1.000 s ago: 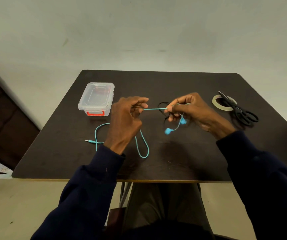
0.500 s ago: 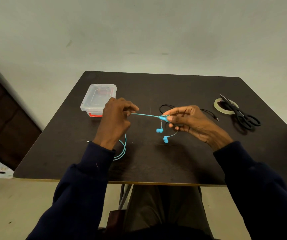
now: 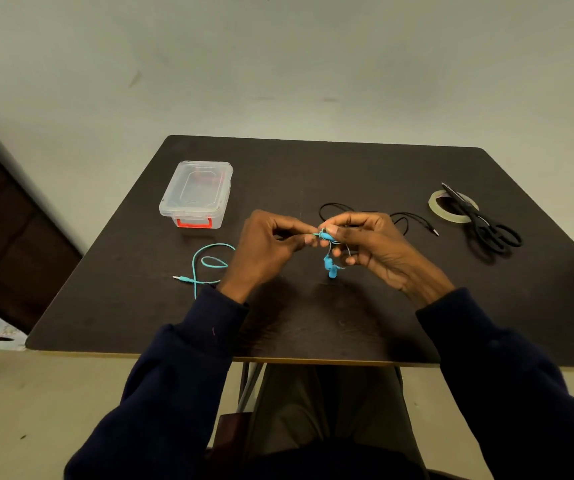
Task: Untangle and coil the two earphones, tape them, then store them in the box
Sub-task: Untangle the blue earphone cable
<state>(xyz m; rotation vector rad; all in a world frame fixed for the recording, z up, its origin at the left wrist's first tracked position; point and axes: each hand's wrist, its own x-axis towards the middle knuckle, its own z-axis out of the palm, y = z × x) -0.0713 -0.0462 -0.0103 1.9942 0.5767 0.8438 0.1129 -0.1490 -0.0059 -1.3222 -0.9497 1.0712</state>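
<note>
My left hand (image 3: 264, 247) and my right hand (image 3: 368, 244) meet above the middle of the dark table (image 3: 313, 323). Both pinch the cyan earphone (image 3: 328, 263). Its two buds hang below my right fingers, and a small bundle of cord sits between my right thumb and forefinger. The rest of its cord lies looped on the table to the left, ending in a jack (image 3: 179, 278). The black earphone (image 3: 406, 220) lies on the table behind my right hand, partly hidden. The clear lidded box (image 3: 197, 192) with a red latch stands at the back left.
A roll of tape (image 3: 451, 207) lies at the right of the table with black scissors (image 3: 486, 226) resting across it. The table's front edge runs just above my lap. A dark cabinet stands at the far left.
My left hand has moved right until it meets my right hand, so the taut stretch of cyan cord between them is gone. More cyan cord now lies looped on the table.
</note>
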